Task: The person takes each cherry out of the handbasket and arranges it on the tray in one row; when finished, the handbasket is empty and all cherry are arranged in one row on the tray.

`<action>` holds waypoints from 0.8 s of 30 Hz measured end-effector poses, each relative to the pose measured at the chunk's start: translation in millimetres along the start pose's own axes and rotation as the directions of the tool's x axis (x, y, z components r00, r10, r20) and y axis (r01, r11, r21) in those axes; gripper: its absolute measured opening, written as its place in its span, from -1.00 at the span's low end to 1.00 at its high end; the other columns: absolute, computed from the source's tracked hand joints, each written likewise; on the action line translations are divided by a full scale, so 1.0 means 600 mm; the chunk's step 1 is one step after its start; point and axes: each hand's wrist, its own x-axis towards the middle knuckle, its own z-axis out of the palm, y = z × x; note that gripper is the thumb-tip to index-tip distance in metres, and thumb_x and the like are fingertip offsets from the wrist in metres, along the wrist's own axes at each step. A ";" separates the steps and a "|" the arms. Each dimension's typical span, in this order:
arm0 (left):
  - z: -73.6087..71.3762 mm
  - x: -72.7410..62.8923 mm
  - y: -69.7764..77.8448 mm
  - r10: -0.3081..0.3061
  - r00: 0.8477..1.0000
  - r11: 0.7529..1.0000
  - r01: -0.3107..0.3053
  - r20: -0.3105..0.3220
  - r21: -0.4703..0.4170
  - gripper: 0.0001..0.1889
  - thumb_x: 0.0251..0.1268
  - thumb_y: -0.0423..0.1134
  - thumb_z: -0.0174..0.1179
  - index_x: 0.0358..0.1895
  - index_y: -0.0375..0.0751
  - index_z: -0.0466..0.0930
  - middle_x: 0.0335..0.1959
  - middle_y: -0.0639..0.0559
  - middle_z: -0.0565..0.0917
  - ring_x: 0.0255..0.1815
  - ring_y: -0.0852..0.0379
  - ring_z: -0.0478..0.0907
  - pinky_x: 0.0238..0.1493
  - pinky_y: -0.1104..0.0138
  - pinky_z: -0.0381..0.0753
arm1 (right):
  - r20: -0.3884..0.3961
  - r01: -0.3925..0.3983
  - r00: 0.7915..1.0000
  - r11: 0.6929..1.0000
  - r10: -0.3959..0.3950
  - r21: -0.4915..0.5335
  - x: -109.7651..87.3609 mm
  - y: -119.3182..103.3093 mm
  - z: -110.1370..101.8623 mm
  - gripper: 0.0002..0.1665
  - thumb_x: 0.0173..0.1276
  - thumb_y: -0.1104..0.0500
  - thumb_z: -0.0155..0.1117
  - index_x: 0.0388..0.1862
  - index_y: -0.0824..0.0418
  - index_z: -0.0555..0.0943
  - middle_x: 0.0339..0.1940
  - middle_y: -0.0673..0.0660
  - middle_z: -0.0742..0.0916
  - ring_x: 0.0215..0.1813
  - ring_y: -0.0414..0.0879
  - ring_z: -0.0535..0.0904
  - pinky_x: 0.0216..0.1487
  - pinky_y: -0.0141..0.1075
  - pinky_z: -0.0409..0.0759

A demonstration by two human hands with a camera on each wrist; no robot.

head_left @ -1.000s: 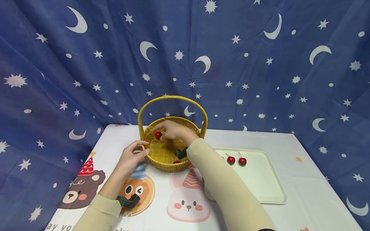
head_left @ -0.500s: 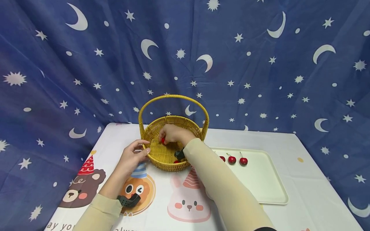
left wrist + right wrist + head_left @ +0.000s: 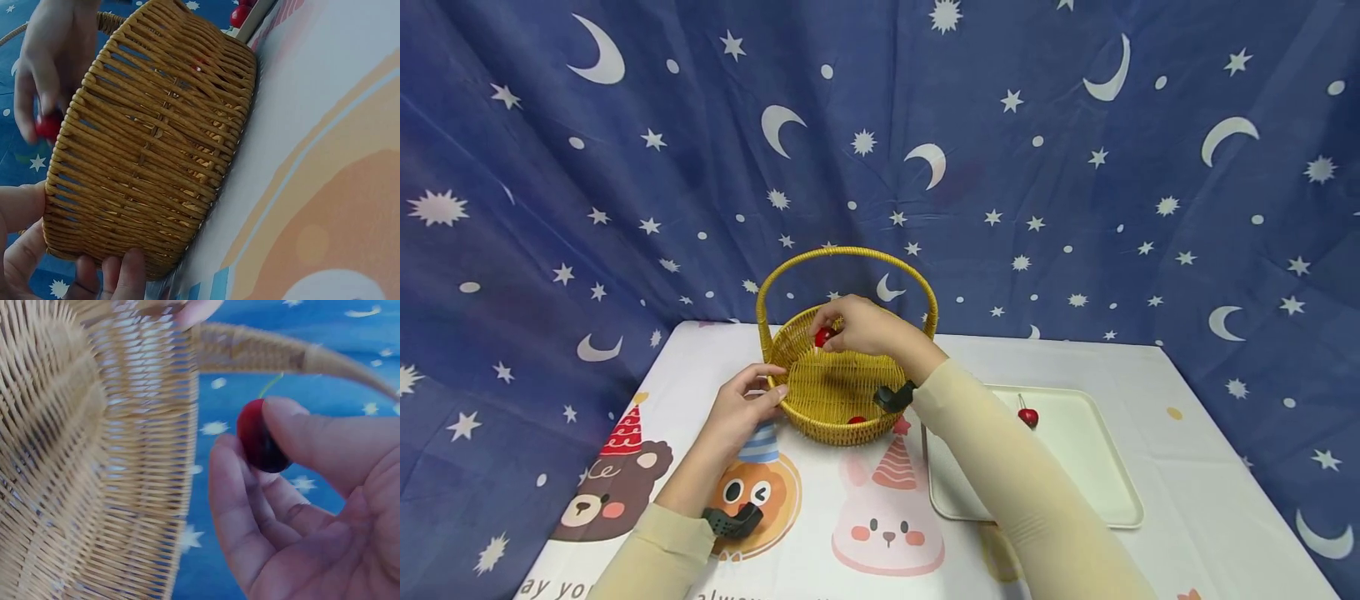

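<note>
A yellow woven basket (image 3: pixel 831 434) with a tall arched handle stands on the table. My left hand (image 3: pixel 741 410) grips its left rim, fingers and thumb at the wicker wall (image 3: pixel 144 150) in the left wrist view. Just above the basket opening, my right hand (image 3: pixel 871 327) pinches a red cherry (image 3: pixel 824 337) between thumb and fingers. The right wrist view shows that cherry (image 3: pixel 255 432) up close, dark on one side with a thin green stem, beside the rim. Another cherry (image 3: pixel 856 420) lies inside near the basket's front, partly hidden by the wall.
Right of the basket lies a cream tray (image 3: pixel 1097 467), partly covered by my right sleeve (image 3: pixel 1007 467). One stemmed cherry (image 3: pixel 1028 417) shows on it. A white cartoon-print cloth (image 3: pixel 887 542) covers the table. A blue star curtain (image 3: pixel 1075 208) hangs behind.
My right hand first went lower into the basket with the cherry, then rose above the rim, still pinching it. The right forearm now hides cherries seen earlier on the tray. My left hand stayed put.
</note>
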 end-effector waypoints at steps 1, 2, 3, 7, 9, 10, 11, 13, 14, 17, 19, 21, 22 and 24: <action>0.000 0.000 0.000 -0.001 1.000 1.000 0.001 -0.001 0.000 -0.54 0.58 -0.25 0.29 0.42 -0.27 0.52 0.09 -0.14 0.47 -0.07 0.15 0.63 0.04 0.27 0.86 | -0.012 0.009 1.000 1.000 -0.009 0.010 -0.014 -0.002 -0.004 -0.70 0.46 0.32 0.45 0.13 0.12 0.78 0.02 0.06 0.80 0.05 -0.04 0.70 0.10 -0.26 0.76; 0.000 0.000 0.001 -0.001 1.000 1.000 0.001 -0.003 0.000 -0.55 0.57 -0.24 0.29 0.42 -0.27 0.53 0.09 -0.14 0.47 -0.07 0.15 0.63 0.04 0.27 0.86 | -0.022 0.020 1.000 1.000 -0.020 0.021 -0.028 -0.003 -0.006 -0.68 0.45 0.33 0.45 0.13 0.10 0.78 0.03 0.06 0.80 0.04 -0.06 0.71 0.11 -0.26 0.77; 0.000 -0.001 0.001 0.000 1.000 1.000 0.000 -0.003 0.001 -0.54 0.57 -0.24 0.30 0.42 -0.26 0.53 0.10 -0.14 0.47 -0.07 0.16 0.63 0.04 0.28 0.86 | -0.031 0.033 0.999 0.999 -0.032 0.021 -0.043 -0.003 -0.008 -0.67 0.45 0.35 0.45 0.13 0.09 0.78 0.05 0.05 0.80 0.04 -0.06 0.73 0.13 -0.26 0.77; 0.000 -0.002 0.001 0.000 1.000 1.000 0.000 -0.002 0.002 -0.54 0.57 -0.23 0.30 0.43 -0.25 0.53 0.10 -0.13 0.47 -0.07 0.16 0.62 0.04 0.27 0.86 | -0.059 0.058 0.997 0.998 -0.056 0.038 -0.113 0.002 -0.009 -0.64 0.43 0.37 0.46 0.12 0.04 0.79 0.11 0.02 0.77 0.03 -0.09 0.73 0.15 -0.24 0.77; 0.000 -0.002 0.002 -0.003 1.000 1.000 0.003 0.000 0.007 -0.54 0.58 -0.23 0.30 0.43 -0.24 0.52 0.10 -0.12 0.47 -0.07 0.16 0.62 0.04 0.28 0.86 | -0.073 0.066 0.995 0.997 -0.064 0.033 -0.151 0.007 -0.007 -0.65 0.42 0.34 0.49 0.10 0.01 0.80 0.09 0.00 0.77 0.01 -0.10 0.70 0.12 -0.24 0.77; -0.001 -0.002 0.002 -0.004 1.000 1.000 0.004 0.001 0.007 -0.54 0.58 -0.24 0.29 0.43 -0.25 0.52 0.09 -0.13 0.46 -0.07 0.15 0.61 0.04 0.28 0.86 | -0.077 0.064 0.995 0.997 -0.061 0.037 -0.169 0.011 -0.007 -0.66 0.41 0.33 0.51 0.09 0.01 0.80 0.07 0.00 0.76 -0.01 -0.10 0.70 0.10 -0.25 0.76; -0.001 -0.001 0.001 -0.004 1.000 1.000 0.004 0.000 0.007 -0.54 0.58 -0.23 0.29 0.43 -0.25 0.52 0.09 -0.12 0.46 -0.07 0.15 0.61 0.03 0.29 0.86 | -0.085 0.061 0.995 0.998 -0.058 0.034 -0.187 0.017 -0.006 -0.66 0.40 0.32 0.53 0.08 0.01 0.81 0.04 0.00 0.77 -0.03 -0.12 0.69 0.07 -0.26 0.76; -0.002 0.000 0.002 0.001 1.000 1.000 -0.001 0.003 0.009 -0.53 0.58 -0.23 0.29 0.44 -0.26 0.51 0.09 -0.12 0.46 -0.06 0.14 0.61 0.03 0.29 0.85 | -0.100 0.031 0.995 0.998 -0.027 0.045 -0.220 0.033 -0.007 -0.67 0.38 0.29 0.56 0.07 0.01 0.81 -0.02 0.00 0.78 -0.14 -0.14 0.69 -0.08 -0.28 0.75; -0.002 0.000 0.002 0.005 1.000 1.000 -0.005 0.003 0.009 -0.53 0.58 -0.23 0.29 0.44 -0.26 0.51 0.09 -0.12 0.46 -0.06 0.14 0.60 0.03 0.29 0.85 | -0.106 0.003 0.994 0.998 0.004 0.066 -0.236 0.042 -0.009 -0.68 0.37 0.28 0.56 0.06 0.02 0.81 -0.05 0.01 0.78 -0.20 -0.15 0.69 -0.17 -0.27 0.76; -0.002 0.001 0.003 0.013 1.000 1.000 -0.013 0.001 0.011 -0.53 0.58 -0.23 0.29 0.44 -0.26 0.51 0.08 -0.12 0.45 -0.07 0.13 0.61 0.03 0.29 0.85 | -0.151 -0.094 0.982 0.988 0.113 0.123 -0.282 0.078 -0.016 -0.67 0.36 0.31 0.55 0.05 0.04 0.80 -0.07 0.07 0.78 -0.33 -0.13 0.71 -0.38 -0.27 0.73; -0.002 0.001 0.003 0.010 1.000 1.000 -0.010 0.000 0.012 -0.53 0.58 -0.22 0.29 0.44 -0.26 0.51 0.08 -0.11 0.45 -0.08 0.14 0.61 0.03 0.29 0.85 | -0.195 -0.149 0.965 0.978 0.176 0.143 -0.312 0.109 -0.023 -0.67 0.36 0.35 0.52 0.06 0.10 0.79 -0.06 0.13 0.78 -0.31 -0.09 0.73 -0.41 -0.27 0.72; -0.001 0.000 0.002 0.003 1.000 1.000 -0.003 0.000 0.010 -0.53 0.58 -0.23 0.29 0.44 -0.26 0.51 0.08 -0.11 0.45 -0.08 0.16 0.62 0.03 0.28 0.85 | -0.245 -0.197 0.942 0.969 0.230 0.151 -0.342 0.142 -0.030 -0.66 0.37 0.39 0.48 0.08 0.15 0.78 -0.02 0.17 0.79 -0.21 -0.03 0.75 -0.36 -0.28 0.73; -0.001 -0.001 0.002 0.001 1.000 1.000 -0.001 0.001 0.009 -0.53 0.58 -0.23 0.29 0.44 -0.26 0.51 0.08 -0.11 0.45 -0.08 0.17 0.62 0.04 0.28 0.85 | -0.272 -0.217 0.930 0.967 0.247 0.136 -0.356 0.158 -0.034 -0.66 0.38 0.39 0.47 0.10 0.18 0.77 0.00 0.18 0.80 -0.15 -0.01 0.76 -0.33 -0.29 0.73; -0.001 -0.002 -0.001 -0.002 1.000 1.000 0.002 0.004 0.006 -0.52 0.58 -0.22 0.29 0.45 -0.25 0.51 0.09 -0.10 0.45 -0.08 0.18 0.62 0.04 0.28 0.85 | -0.317 -0.259 0.906 0.959 0.281 0.112 -0.383 0.189 -0.041 -0.65 0.39 0.39 0.45 0.13 0.23 0.76 0.02 0.21 0.82 -0.06 0.04 0.77 -0.23 -0.31 0.73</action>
